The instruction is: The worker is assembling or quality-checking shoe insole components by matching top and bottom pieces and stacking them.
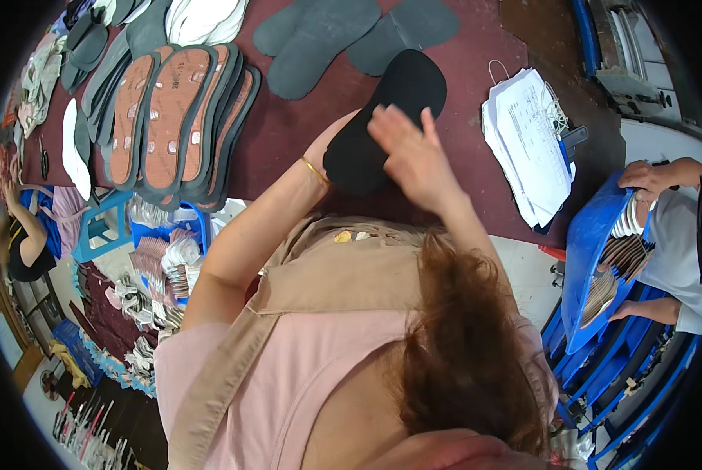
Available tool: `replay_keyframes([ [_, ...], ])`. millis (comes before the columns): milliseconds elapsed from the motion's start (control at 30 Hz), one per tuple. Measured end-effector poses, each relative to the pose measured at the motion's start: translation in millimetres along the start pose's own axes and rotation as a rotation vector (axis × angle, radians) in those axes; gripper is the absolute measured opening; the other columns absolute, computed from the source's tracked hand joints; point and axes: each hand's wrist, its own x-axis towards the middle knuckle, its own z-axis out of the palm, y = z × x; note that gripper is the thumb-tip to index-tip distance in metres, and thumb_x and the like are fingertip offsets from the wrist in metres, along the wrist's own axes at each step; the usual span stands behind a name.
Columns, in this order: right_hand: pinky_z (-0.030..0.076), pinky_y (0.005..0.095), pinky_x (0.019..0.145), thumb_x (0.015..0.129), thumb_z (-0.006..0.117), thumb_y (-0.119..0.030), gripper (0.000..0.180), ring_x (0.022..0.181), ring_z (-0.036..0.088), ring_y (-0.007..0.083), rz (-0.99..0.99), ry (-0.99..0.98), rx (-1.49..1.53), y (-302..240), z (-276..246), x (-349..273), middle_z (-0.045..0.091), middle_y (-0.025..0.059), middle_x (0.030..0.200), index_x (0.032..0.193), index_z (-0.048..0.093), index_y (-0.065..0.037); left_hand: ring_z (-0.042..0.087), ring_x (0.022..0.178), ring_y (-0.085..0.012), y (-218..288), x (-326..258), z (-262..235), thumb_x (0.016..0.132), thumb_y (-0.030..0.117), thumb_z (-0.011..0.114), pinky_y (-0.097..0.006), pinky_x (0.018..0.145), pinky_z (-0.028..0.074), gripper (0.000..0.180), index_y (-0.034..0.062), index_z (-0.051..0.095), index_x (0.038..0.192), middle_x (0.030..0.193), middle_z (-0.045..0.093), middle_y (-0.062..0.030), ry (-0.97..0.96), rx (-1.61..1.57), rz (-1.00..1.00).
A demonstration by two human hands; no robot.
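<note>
A black shoe insole (378, 133) is held up at a tilt over the near edge of the table. My left hand (333, 145) supports it from the left and beneath; the insole hides those fingers. Across its upper face lies my right hand (413, 153), open, with the fingers stretched out and the thumb apart. Grey insole-shaped sheets (319, 47) rest on the table just beyond, and another grey piece (406, 35) is beside them. To the left are stacks of insoles with orange-brown faces (177, 117) and dark grey edges.
The maroon table (460, 164) carries clipped papers (527, 149) at right, and white pieces (206, 19) at the far left. Beyond its right edge, another person's hand (647, 178) grips a blue bin (593, 258) with insoles. Blue crate (198, 223) and stool (104, 227) stand at left.
</note>
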Motion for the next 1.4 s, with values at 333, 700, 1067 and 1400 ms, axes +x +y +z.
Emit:
replay_keyframes([
  [333, 0.043, 0.0430, 0.094, 0.085, 0.065, -0.025, 0.027, 0.110, 0.057, 0.0291, 0.411, 0.312, 0.027, 142, -4, 71, 0.062, 0.0111, 0.119, 0.106, 0.069, -0.008, 0.052, 0.117, -0.0238, 33, -136, 145, 0.091, 0.031, 0.061, -0.036, 0.103, 0.036, 0.049, 0.0166, 0.051, 0.137, 0.125, 0.057, -0.0133, 1.510, 2.167, 0.967],
  [700, 0.045, 0.0406, 0.085, 0.078, 0.073, -0.033, 0.031, 0.100, 0.056, 0.0279, 0.502, 0.456, -0.221, 181, 19, 104, 0.061, 0.0072, 0.103, 0.102, 0.072, -0.014, 0.060, 0.088, -0.0279, 116, 73, 40, 0.082, 0.022, 0.066, -0.039, 0.077, 0.052, 0.014, 0.0113, 0.069, 0.091, 0.092, 0.062, -0.0053, 0.935, 2.984, 0.794],
  [1067, 0.044, 0.0423, 0.079, 0.078, 0.069, -0.020, 0.011, 0.092, 0.055, 0.0278, 0.322, 0.585, -0.172, 119, 26, 117, 0.058, 0.0044, 0.093, 0.087, 0.071, -0.015, 0.065, 0.088, -0.0300, 115, 90, 49, 0.078, 0.011, 0.060, -0.040, 0.070, 0.055, 0.012, 0.0119, 0.071, 0.083, 0.091, 0.066, -0.0090, 1.021, 3.278, 0.387],
  [1400, 0.054, 0.0231, 0.063, 0.088, 0.070, -0.018, 0.021, 0.071, 0.064, 0.0103, 0.481, 0.440, 1.270, 51, 26, 139, 0.067, 0.0051, 0.082, 0.092, 0.063, 0.002, 0.063, 0.077, -0.0096, 98, 39, 57, 0.086, 0.013, 0.067, -0.024, 0.069, 0.052, 0.020, -0.0012, 0.069, 0.101, 0.087, 0.070, -0.0052, 0.648, 1.899, 0.910],
])
